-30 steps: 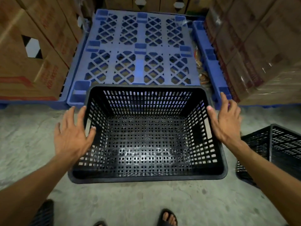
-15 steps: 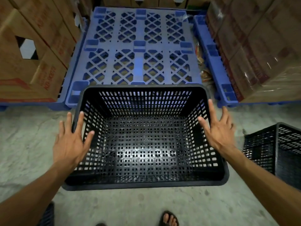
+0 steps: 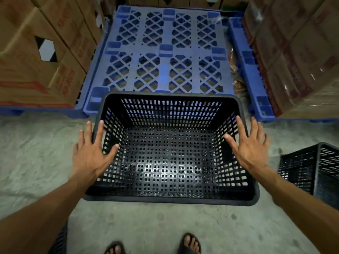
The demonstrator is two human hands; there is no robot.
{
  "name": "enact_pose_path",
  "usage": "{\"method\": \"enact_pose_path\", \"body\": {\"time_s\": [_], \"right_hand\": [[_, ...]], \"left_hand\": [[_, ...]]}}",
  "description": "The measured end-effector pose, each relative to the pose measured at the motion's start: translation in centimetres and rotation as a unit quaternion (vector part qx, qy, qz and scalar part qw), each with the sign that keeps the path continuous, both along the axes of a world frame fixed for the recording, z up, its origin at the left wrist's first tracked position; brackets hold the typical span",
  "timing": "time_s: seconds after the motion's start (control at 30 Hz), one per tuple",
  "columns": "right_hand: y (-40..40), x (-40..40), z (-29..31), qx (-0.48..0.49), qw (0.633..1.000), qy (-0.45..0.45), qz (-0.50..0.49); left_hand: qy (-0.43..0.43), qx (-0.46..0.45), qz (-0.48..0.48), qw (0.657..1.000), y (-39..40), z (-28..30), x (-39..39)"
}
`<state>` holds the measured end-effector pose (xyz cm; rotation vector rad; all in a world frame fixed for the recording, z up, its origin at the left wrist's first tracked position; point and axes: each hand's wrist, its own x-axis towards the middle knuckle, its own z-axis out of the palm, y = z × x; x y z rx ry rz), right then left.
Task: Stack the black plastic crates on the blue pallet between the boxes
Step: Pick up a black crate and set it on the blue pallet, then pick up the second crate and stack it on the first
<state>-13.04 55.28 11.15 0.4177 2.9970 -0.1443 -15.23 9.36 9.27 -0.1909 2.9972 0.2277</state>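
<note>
A black plastic crate (image 3: 170,199) with latticed walls lies open side up in front of me; its far rim overlaps the front edge of the blue pallet (image 3: 165,70). My left hand (image 3: 91,153) is spread flat over the crate's left rim, thumb pointing inward. My right hand (image 3: 251,149) is spread the same way over the right rim. Neither hand is curled around the rim. A second black crate (image 3: 315,171) stands on the floor at the right, partly cut off by the frame.
Stacked cardboard boxes (image 3: 36,61) rise left of the pallet, and wrapped boxes (image 3: 297,52) stand on another blue pallet (image 3: 247,70) to the right. The floor is concrete. My sandalled feet (image 3: 190,242) are just behind the crate. Another dark latticed edge (image 3: 58,242) shows under my left arm.
Both hands have slid slightly inward over the crate's side rims, the left thumb now over the inside. The crate has shifted a little nearer in view.
</note>
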Motion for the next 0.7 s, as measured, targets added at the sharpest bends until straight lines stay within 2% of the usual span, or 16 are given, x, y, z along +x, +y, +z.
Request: {"method": "enact_pose_path", "body": {"time_s": [0.13,0.27,0.37,0.5,0.7], "right_hand": [[-3.9,0.8,1.5,0.007,0.995,-0.026,0.096],[-13.2,1.0,3.3,-0.081,0.978,-0.034,0.19],[-21.1,1.7,4.2,-0.139,0.956,-0.031,0.257],[-33.2,3.5,4.4,-0.205,0.916,-0.05,0.341],[-50.1,8.8,2.7,-0.226,0.884,-0.01,0.409]], "left_hand": [[-0.015,0.017,-0.025,0.999,-0.1,0.9,0.7],[0.072,0.077,-0.021,0.994,-0.7,2.5,4.0],[0.106,0.13,0.006,0.986,-3.2,3.0,6.8],[0.114,0.189,0.117,0.968,-11.0,2.8,12.2],[0.031,0.194,0.266,0.944,-24.9,0.2,23.6]]}}
